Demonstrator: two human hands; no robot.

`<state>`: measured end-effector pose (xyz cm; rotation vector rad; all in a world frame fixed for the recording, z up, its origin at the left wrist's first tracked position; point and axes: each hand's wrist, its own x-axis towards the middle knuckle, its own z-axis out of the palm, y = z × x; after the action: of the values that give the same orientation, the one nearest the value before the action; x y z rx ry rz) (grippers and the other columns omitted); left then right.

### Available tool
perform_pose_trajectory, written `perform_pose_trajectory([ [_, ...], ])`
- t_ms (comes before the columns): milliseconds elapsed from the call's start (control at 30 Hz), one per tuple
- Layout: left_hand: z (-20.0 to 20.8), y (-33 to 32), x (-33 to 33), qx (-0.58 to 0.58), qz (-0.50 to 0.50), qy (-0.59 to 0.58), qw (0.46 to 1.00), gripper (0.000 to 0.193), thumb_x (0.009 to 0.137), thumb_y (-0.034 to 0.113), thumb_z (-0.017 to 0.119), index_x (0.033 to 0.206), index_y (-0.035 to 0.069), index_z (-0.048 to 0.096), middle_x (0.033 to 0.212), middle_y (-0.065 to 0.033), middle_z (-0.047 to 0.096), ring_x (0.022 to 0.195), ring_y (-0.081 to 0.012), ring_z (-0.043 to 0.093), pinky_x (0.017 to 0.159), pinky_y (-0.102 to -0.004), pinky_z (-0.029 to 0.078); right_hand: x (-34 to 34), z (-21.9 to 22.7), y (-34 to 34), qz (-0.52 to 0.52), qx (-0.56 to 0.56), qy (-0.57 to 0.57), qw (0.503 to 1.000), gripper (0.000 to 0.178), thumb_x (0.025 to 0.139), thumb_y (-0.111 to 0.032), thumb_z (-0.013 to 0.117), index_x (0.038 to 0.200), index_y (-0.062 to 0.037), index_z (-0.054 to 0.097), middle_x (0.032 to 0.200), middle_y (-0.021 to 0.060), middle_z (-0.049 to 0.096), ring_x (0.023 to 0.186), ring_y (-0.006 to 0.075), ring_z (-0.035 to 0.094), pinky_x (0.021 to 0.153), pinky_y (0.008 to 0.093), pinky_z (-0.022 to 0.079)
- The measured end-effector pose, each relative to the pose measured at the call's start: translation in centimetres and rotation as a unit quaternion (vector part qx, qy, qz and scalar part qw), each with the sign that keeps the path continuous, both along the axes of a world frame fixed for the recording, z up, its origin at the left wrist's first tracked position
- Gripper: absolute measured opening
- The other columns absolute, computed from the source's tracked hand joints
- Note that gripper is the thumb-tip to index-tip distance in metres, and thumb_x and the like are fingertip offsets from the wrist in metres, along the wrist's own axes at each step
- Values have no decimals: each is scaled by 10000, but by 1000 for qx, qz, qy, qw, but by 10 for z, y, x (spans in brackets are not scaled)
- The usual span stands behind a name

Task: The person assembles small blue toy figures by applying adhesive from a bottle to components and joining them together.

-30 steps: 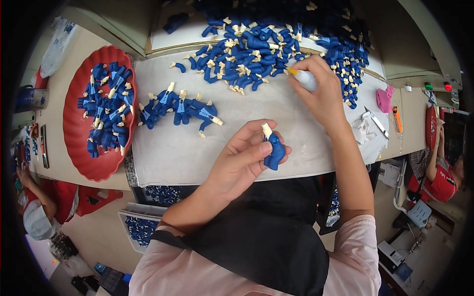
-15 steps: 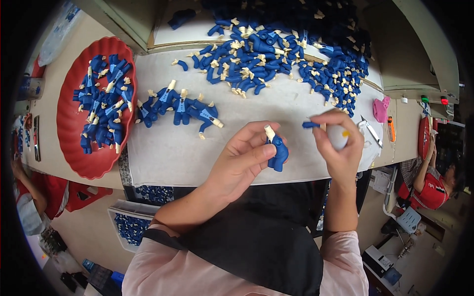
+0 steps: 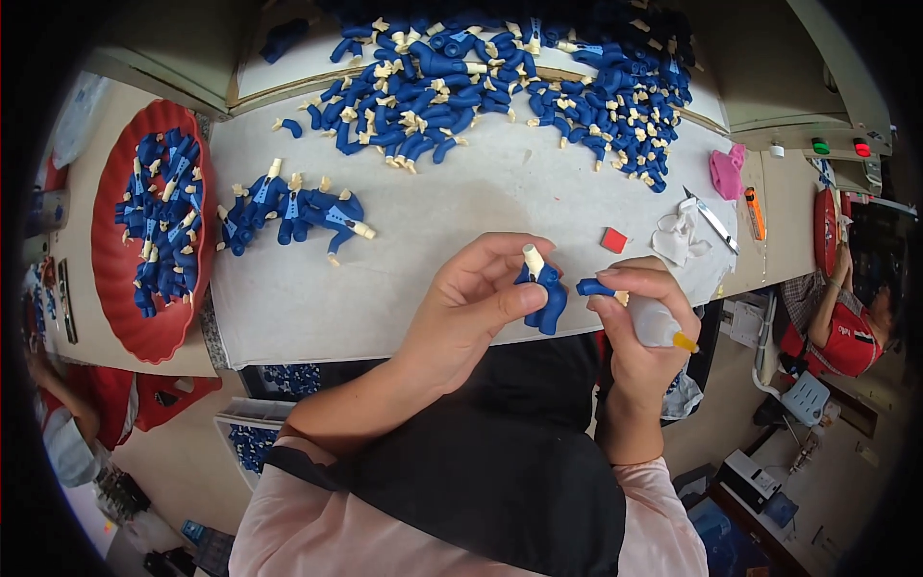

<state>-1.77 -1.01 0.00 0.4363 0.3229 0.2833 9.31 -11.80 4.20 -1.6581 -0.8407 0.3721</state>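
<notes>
My left hand [image 3: 471,298] is closed around a headless toy figure body [image 3: 550,300] in a blue suit, upright, its cream neck stub pointing up. Between the thumb and forefinger of my right hand [image 3: 646,322] is a loose blue toy arm [image 3: 596,288] with a cream hand. The same palm also holds a small white squeeze bottle [image 3: 654,323], its yellow tip toward the lower right. A narrow gap separates the toy arm from the figure's shoulder side. Left of my hands, several headless figures [image 3: 293,207] with arms lie in a row on the white sheet [image 3: 404,207].
A big heap of blue toy arms [image 3: 413,106] covers the far side. At the left stands a red scalloped tray [image 3: 108,240] of figures. On the right lie a red square [image 3: 613,239], crumpled tissue [image 3: 679,234], tweezers [image 3: 711,221], an orange cutter [image 3: 755,213] and pink cloth [image 3: 728,173].
My right hand has come nearer the figure body with the toy arm, and the bottle's yellow tip has swung downward. A red square shows where my right hand was. The view has shifted right.
</notes>
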Motion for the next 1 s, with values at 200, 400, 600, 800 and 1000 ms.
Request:
perform_pose_trajectory([
  [200, 2, -5, 5, 35, 9, 14, 999, 314, 762, -8, 565, 1062, 31, 483, 985, -51, 534, 907, -100, 509, 790, -220, 410, -2, 0, 1, 0, -13, -148, 989, 242, 599, 59, 678, 816, -10, 595, 733, 109, 579, 620, 169, 561, 524, 224, 427],
  [400, -2, -5, 4, 75, 9, 8, 997, 303, 764, -11, 565, 1054, 31, 486, 992, -42, 528, 901, -86, 500, 769, -216, 416, -6, -1, 1, 4, -28, -188, 982, 247, 593, 48, 683, 816, -6, 593, 709, 109, 578, 568, 164, 555, 479, 219, 416],
  [600, 0, -6, 4, 94, 22, 3, 995, 306, 763, -27, 561, 1054, 26, 482, 991, -42, 526, 888, -86, 502, 724, -211, 429, -7, -1, 2, 12, -33, -209, 977, 252, 584, 57, 678, 813, 4, 588, 695, 113, 574, 557, 160, 547, 468, 222, 410],
  [800, -2, -4, 1, 150, 17, -8, 989, 310, 765, -40, 552, 1062, 5, 473, 998, -53, 520, 872, -83, 507, 724, -212, 427, -15, 6, 1, -1, -81, -157, 984, 257, 565, 117, 632, 797, 22, 572, 741, 126, 579, 667, 166, 556, 605, 223, 422],
  [1000, -3, -5, 1, 195, 50, -13, 979, 310, 761, -65, 544, 1059, -9, 478, 990, -64, 525, 873, -87, 512, 731, -206, 426, -17, 7, 1, -4, -90, -147, 985, 248, 571, 114, 628, 794, 21, 574, 742, 122, 580, 664, 157, 554, 612, 221, 417],
])
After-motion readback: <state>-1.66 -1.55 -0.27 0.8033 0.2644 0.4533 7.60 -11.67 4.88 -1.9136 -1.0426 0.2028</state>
